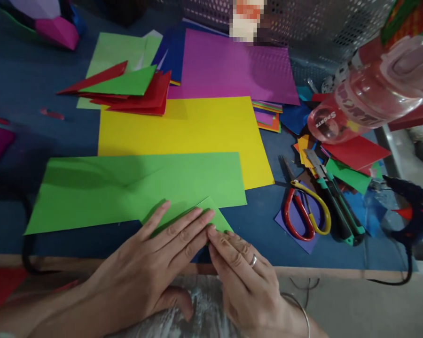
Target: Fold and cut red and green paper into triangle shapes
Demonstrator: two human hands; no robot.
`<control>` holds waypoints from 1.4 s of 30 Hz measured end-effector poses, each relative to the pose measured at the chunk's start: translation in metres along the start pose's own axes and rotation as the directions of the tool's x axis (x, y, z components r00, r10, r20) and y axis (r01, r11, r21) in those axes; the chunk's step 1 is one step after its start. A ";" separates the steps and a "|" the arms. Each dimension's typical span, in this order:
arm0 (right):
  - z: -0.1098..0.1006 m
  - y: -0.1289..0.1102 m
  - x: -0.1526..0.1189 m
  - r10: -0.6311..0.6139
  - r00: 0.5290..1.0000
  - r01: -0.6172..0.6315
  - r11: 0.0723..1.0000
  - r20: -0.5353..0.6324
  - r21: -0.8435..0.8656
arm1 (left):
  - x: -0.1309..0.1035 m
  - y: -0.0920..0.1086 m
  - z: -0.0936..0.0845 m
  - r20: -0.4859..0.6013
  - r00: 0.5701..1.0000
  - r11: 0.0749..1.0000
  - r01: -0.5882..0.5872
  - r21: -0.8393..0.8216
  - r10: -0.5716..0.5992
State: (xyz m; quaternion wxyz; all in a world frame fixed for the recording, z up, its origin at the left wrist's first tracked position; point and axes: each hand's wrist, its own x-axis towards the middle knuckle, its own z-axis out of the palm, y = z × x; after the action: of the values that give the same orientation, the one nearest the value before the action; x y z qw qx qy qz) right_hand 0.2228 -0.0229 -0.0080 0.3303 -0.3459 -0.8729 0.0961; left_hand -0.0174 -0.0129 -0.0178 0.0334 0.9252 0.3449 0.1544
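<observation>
A small folded green paper lies at the table's front edge, over the lower edge of a long green sheet. My left hand rests on the folded paper, its fingers stretched out and its thumb apart below the table edge. My right hand, with a ring, has its fingers close together at the paper's lower right side, touching the left fingertips. Whatever its fingertips may pinch is too hidden to name. Behind the long green sheet lies a yellow sheet.
Scissors lie on a purple square at the right, beside green and black cutters. A pink bottle and a glue gun are farther right. Folded red and green papers sit behind, near a magenta sheet.
</observation>
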 end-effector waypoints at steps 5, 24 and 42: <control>-0.001 0.000 -0.002 -0.007 1.000 0.007 1.000 0.027 -0.011 | -0.006 -0.004 -0.004 0.017 1.000 0.999 0.007 -0.033 -0.006; -0.002 0.000 -0.005 -0.030 0.998 0.033 0.998 0.052 -0.058 | -0.054 -0.001 -0.029 -0.114 0.949 0.955 0.297 0.004 -0.295; 0.000 -0.012 0.002 0.034 0.997 -0.024 0.990 0.075 -0.140 | -0.043 -0.006 -0.004 -0.229 0.968 0.995 -0.091 0.043 0.098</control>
State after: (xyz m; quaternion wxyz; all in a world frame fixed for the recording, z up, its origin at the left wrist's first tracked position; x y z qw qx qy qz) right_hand 0.2156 -0.0304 -0.0020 0.2699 -0.3767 -0.8845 0.0532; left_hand -0.0534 -0.0369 -0.0263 -0.0293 0.9168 0.3044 0.2567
